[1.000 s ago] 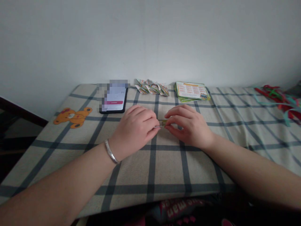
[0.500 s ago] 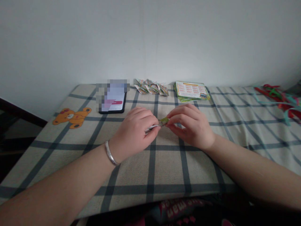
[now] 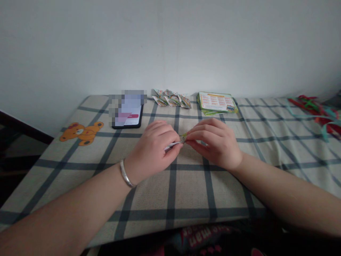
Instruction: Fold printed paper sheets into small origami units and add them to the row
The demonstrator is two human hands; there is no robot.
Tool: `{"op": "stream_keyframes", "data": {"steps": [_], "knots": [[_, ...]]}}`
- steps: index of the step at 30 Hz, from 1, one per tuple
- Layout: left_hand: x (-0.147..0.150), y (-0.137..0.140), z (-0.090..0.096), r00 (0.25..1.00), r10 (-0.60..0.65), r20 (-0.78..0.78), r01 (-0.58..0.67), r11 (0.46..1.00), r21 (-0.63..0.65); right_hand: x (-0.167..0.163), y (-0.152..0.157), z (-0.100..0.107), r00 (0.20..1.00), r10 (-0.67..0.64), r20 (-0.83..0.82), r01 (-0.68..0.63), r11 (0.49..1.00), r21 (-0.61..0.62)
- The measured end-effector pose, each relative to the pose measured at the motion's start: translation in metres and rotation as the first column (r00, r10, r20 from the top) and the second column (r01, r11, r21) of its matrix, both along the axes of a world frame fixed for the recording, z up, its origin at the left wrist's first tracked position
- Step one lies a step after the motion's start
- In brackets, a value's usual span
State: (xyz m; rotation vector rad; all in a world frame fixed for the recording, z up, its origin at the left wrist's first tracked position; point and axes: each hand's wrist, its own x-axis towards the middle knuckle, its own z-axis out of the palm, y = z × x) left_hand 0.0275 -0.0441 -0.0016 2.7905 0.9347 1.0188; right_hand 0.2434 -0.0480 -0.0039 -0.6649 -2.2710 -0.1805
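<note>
Between my two hands is a small folded printed paper point(image 3: 183, 138), with a green-yellow patch and a white edge showing. My left hand point(image 3: 157, 147) is closed on its left part, thumb below and fingers curled over the top. My right hand point(image 3: 217, 144) pinches the right end between thumb and fingertips. Most of the paper is hidden behind my fingers. Both hands are above the middle of the checked tablecloth point(image 3: 190, 193), with the fingertips almost meeting.
Several folded paper pieces point(image 3: 172, 99) lie near the wall, beside a stack of printed cards point(image 3: 217, 102). A phone point(image 3: 129, 121) with a lit screen lies left of them. A bear cutout point(image 3: 82, 133) is at the left; tangled coloured ribbons point(image 3: 327, 121) lie far right.
My right fingertips have shifted slightly left along the paper, closer to my left hand, so less of its green part shows. My left hand stays nearly still.
</note>
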Motion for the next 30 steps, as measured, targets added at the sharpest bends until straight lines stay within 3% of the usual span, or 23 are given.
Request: {"op": "stream_keyframes", "data": {"steps": [13, 21, 30], "knots": [[-0.0004, -0.0009, 0.0016, 0.997, 0.016, -0.073, -0.006, 0.992, 0.127, 0.0005, 0.0017, -0.0024, 1.0, -0.019, 0.002, 0.019, 1.0, -0.017], [-0.001, -0.0017, 0.001, 0.993, 0.017, -0.116, 0.006, 0.979, 0.202, -0.0022, 0.0021, -0.0009, 1.0, -0.014, 0.007, 0.015, 0.994, -0.104], [0.0008, -0.0039, 0.0032, 0.999, 0.018, -0.04, -0.012, 0.988, 0.156, -0.0053, 0.0024, -0.0015, 1.0, -0.004, -0.014, 0.003, 0.995, -0.104]]}}
